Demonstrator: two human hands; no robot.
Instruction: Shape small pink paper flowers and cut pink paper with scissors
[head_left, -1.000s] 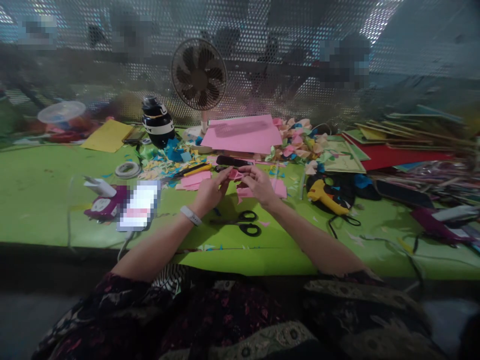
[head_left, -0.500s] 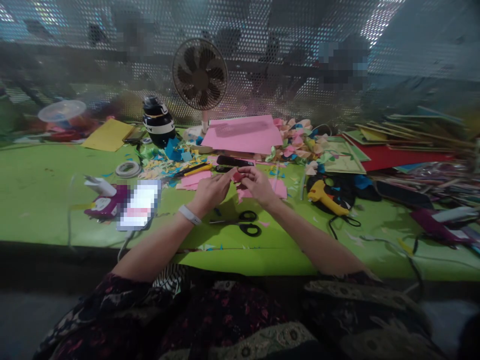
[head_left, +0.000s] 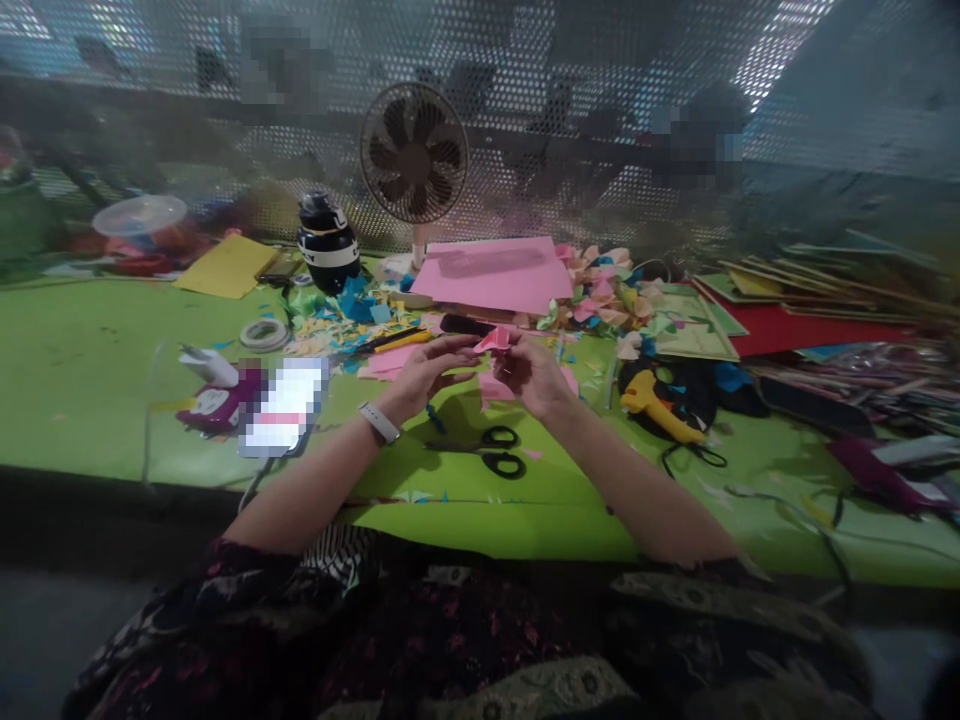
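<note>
My right hand [head_left: 538, 375] pinches a small folded piece of pink paper [head_left: 493, 341] above the middle of the table. My left hand [head_left: 431, 374], a pale band on its wrist, reaches in from the other side. Its fingers are stretched out and apart, the tips at the paper's left edge; whether they touch it is hard to tell. More pink paper pieces [head_left: 386, 363] lie beyond my left hand, and others lie under my right. Black-handled scissors [head_left: 501, 452] rest on the green table [head_left: 570, 510] between my forearms.
A lit phone [head_left: 285, 405] lies left, by a purple device [head_left: 221, 400]. Behind are a tape roll [head_left: 264, 334], a black jar [head_left: 330, 250], a fan [head_left: 414, 155], a pink sheet [head_left: 491, 272] and paper petals [head_left: 600, 285]. A yellow glue gun [head_left: 660, 408] sits right.
My left fingers have loosened and spread from the pink paper. The piece now shows more openly in my right hand, which is turned slightly. The whole view has shifted a little.
</note>
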